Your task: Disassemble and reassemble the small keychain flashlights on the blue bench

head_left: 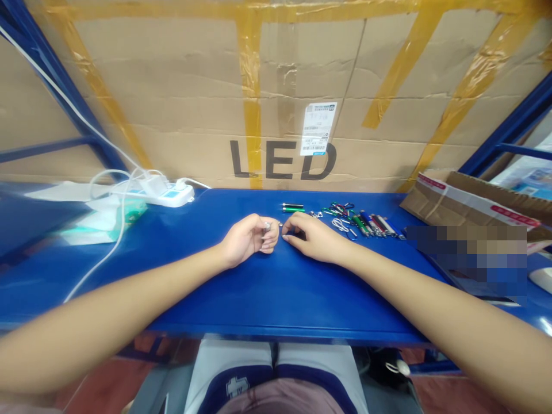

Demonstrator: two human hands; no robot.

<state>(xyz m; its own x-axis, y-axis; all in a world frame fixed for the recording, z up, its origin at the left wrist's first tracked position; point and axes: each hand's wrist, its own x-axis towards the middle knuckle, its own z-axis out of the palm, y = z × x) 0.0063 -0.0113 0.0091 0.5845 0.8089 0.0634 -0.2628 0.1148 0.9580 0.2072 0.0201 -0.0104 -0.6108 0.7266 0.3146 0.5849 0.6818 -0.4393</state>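
Your 1 camera sits on your head, looking forward and down over your lap [317, 355]. It faces the cardboard [172, 86] across the blue table [276, 296], near your left hand [251, 240] and right hand [313, 237].

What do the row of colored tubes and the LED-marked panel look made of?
Colored tubes: probably metal with a glossy coating, judging by their bright highlights; shiny plastic is possible. LED-marked panel: likely cardboard, matte brown, showing creases.

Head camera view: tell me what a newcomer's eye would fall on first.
Probably the big black LED letters on the cardboard behind the blue table. Next, the left hand and right hand, close together near the middle. Then the shiny colourful tubes lying right of them.
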